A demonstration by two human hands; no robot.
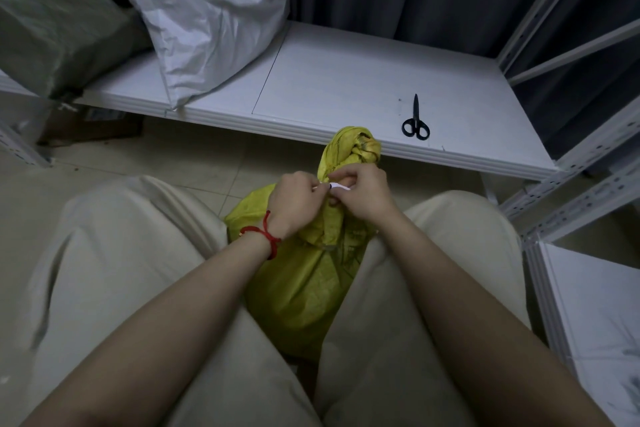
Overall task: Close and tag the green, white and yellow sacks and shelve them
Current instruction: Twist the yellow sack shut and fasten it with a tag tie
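Observation:
A yellow sack (pixel 304 291) stands on the floor between my knees, its neck twisted into a knot (pixel 356 146) at the top. Both hands are at the neck just below that knot. My left hand (pixel 296 204), with a red cord on the wrist, and my right hand (pixel 363 192) each pinch an end of a small white tag (pixel 337 186) against the neck. A white sack (pixel 207 14) stands on the low white shelf (pixel 346 87), and a green sack (pixel 52 28) lies to its left.
Black scissors (pixel 415 121) lie on the shelf's right part, near its front edge. A white metal rack frame (pixel 568 191) rises at the right, with another white shelf board (pixel 595 305) below it. Dark curtains hang behind. The floor is pale tile.

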